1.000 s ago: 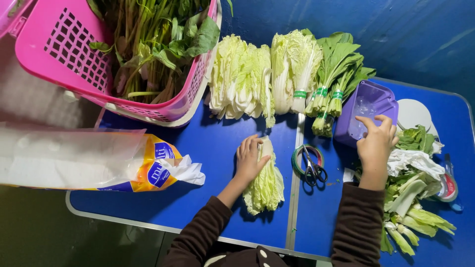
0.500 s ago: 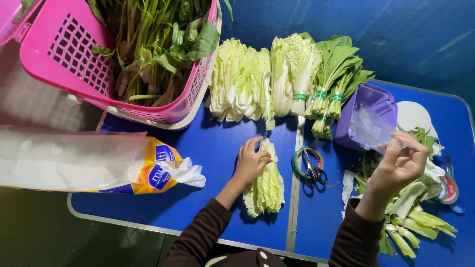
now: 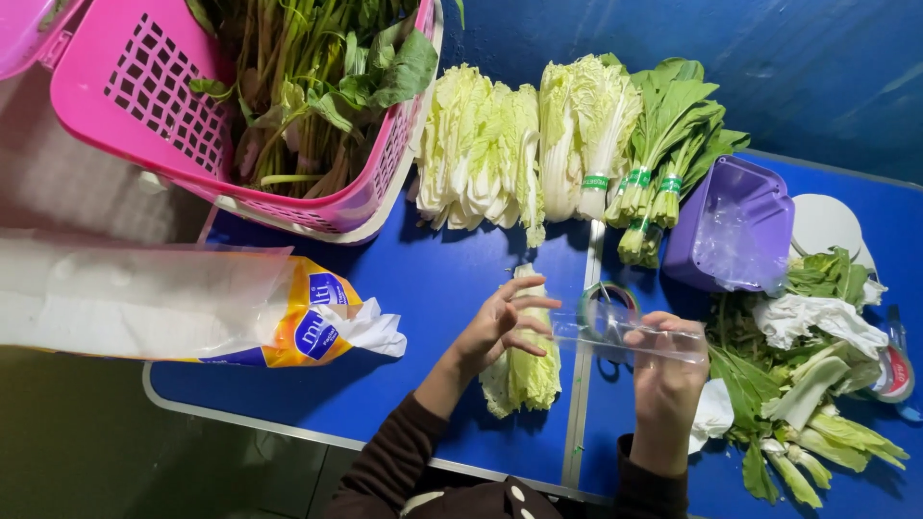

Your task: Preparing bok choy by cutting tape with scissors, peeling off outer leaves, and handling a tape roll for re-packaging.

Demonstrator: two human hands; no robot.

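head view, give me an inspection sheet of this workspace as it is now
surface: blue folding table, mostly covered.
job's things: clear plastic bag stretched between both hands; cabbage piece lying under the left hand.
clutter: pink basket of greens, cabbage halves, banded green bundles, purple tub, trimmings, tape roll with scissors, large printed bag.
grippers: left hand fingers spread at the bag's end; right hand pinching the bag.
cables: nothing seen.
surroundings: blue wall, dark floor.
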